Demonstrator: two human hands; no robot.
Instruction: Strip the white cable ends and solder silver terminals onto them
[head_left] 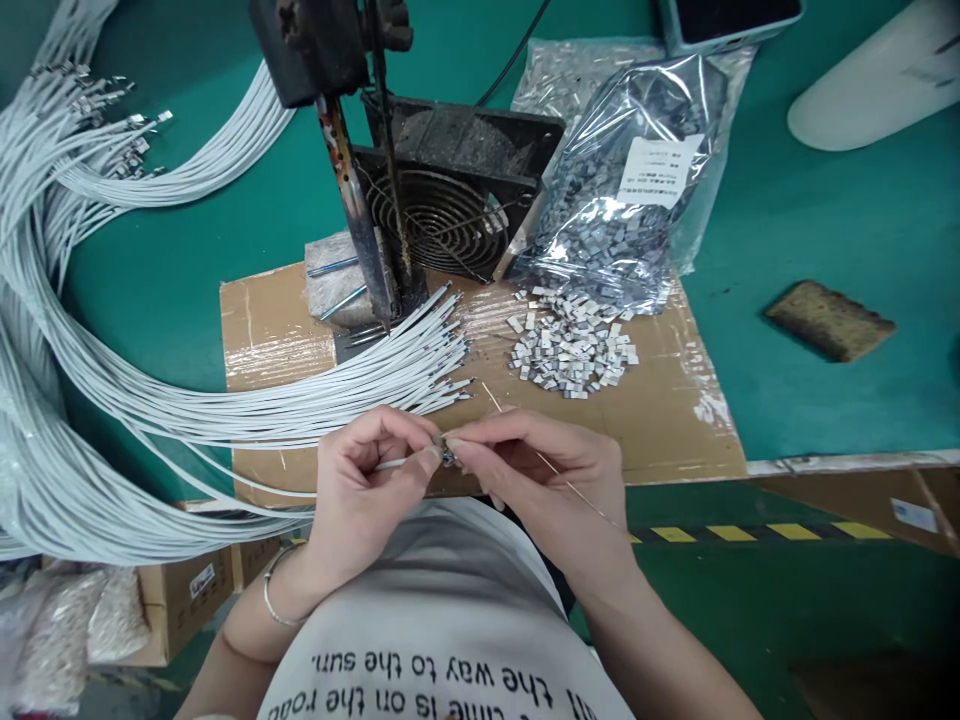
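My left hand [367, 500] is closed, pinching a white cable [390, 464] close to its end. Thumb and forefinger of my right hand [559, 485] meet the left fingertips there, closed on a small metal connector [448, 456] that they largely cover. A thin solder wire [491, 397] also runs through my right hand, its tip sticking out past the knuckles and its tail trailing over the wrist. Just beyond my left hand lies a bundle of white cables [360, 395] with stripped ends. Loose metal connectors [574, 345] are heaped beyond my right hand.
A soldering iron [356, 210] on a stand points down beside the cable ends, a black fan [450, 210] behind it. Cardboard [660, 400] covers the work area. A plastic bag [622, 190] of connectors, a sponge [829, 320] and a white cylinder [877, 80] lie right.
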